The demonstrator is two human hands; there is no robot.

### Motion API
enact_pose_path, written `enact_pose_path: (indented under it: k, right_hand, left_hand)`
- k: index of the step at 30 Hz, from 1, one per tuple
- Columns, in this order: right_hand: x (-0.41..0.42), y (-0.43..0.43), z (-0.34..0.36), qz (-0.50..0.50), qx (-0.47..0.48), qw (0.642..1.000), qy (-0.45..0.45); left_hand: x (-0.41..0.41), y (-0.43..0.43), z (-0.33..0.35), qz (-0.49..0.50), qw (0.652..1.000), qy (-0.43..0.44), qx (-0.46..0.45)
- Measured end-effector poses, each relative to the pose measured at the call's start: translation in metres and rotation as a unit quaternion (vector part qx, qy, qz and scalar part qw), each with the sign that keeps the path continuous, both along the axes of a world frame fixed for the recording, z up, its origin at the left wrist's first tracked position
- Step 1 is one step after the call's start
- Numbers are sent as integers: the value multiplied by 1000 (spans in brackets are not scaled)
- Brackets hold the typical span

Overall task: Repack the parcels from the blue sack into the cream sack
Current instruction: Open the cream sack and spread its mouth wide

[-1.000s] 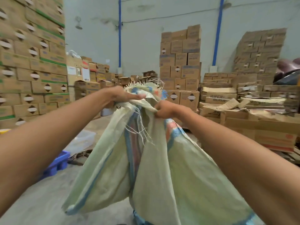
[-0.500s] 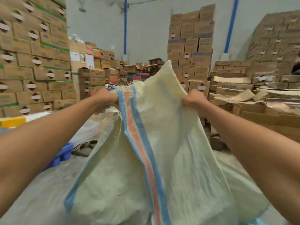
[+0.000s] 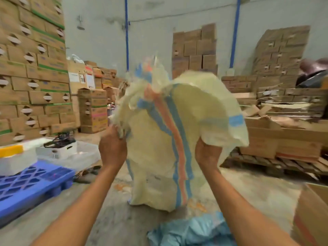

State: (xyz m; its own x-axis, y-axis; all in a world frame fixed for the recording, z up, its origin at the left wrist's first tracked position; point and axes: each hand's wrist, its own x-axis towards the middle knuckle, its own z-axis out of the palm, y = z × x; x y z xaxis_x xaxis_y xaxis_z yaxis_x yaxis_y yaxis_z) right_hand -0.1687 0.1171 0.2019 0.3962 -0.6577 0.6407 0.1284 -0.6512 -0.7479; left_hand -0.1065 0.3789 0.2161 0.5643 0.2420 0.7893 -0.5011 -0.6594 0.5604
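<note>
The cream woven sack, with blue and orange stripes down its middle, billows in front of me, its bottom close to the concrete floor. My left hand grips the frayed edge of its mouth on the left. My right hand holds the folded-over rim on the right. The blue sack lies crumpled on the floor at the bottom, between my forearms. No parcels show.
A blue plastic pallet with white tubs lies at the left. Tall stacks of cardboard boxes line the left and back. Flattened cartons on a wooden pallet sit at the right, and an open carton at the near right.
The sack has dropped from arm's height toward the floor and its mouth has puffed open. My hands moved lower and closer to me; the blue sack has come into view.
</note>
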Motion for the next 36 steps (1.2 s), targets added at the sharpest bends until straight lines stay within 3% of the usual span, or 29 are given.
enact_pose_path:
  k: [1,2,4,5,7,9,11,15,18,19,21,22,23,24,25,26,28,29,30,33,36]
  right_hand:
    - [-7,-8,-43,-2,-67,993,98]
    - [-24,-16,-91,29,-107,961,253]
    - [-57,-34,-163,131,-71,845,513]
    - [-79,-44,-188,159,-30,806,569]
    - [-112,-59,-200,176,101,787,583]
    - [-121,-79,-195,178,136,758,613]
    - [-117,-90,-182,181,131,774,592]
    - [-115,-80,-144,130,66,816,559]
    - [-99,-77,-138,132,3,766,629]
    - [-90,-76,-137,118,-72,751,645]
    - [-73,-70,-130,71,-199,780,589]
    - [-69,-62,-119,93,-211,819,526]
    - [-65,-52,-108,153,-187,852,464]
    - [-61,-43,-102,229,-123,864,432]
    - [-61,-30,-97,308,-41,848,429]
    - [-63,-16,-93,366,5,810,458]
    - [-65,10,-94,405,-13,732,548]
    - [-60,18,-101,395,-52,713,577]
    - [-53,24,-108,373,-101,710,589]
    - [-35,26,-118,323,-179,757,540]
    - [-34,16,-110,396,-50,745,534]
  left_hand:
    - [-5,6,-49,17,995,93,40]
    - [-17,14,-97,21,978,186,92]
    - [-34,34,-168,29,935,314,162]
    - [-45,43,-188,30,922,338,184]
    - [-49,57,-202,12,912,339,231]
    - [-43,66,-193,-4,893,352,279]
    - [-40,70,-178,-17,883,366,294]
    - [-49,52,-150,-64,894,361,258]
    - [-50,34,-141,-85,895,375,227]
    - [-51,27,-137,-93,896,367,233]
    - [-52,14,-128,-106,899,350,241]
    - [-52,6,-123,-106,900,346,243]
    - [-50,0,-119,-102,902,344,242]
    - [-48,-8,-115,-97,903,346,236]
    - [-46,-15,-112,-96,905,343,234]
    - [-44,-21,-109,-101,905,341,234]
    - [-38,-37,-105,-103,906,336,237]
    - [-35,-45,-103,-98,907,333,240]
    - [-35,-53,-100,-90,908,329,241]
    - [-31,-66,-96,-66,915,312,247]
    - [-21,-67,-99,-58,922,292,248]
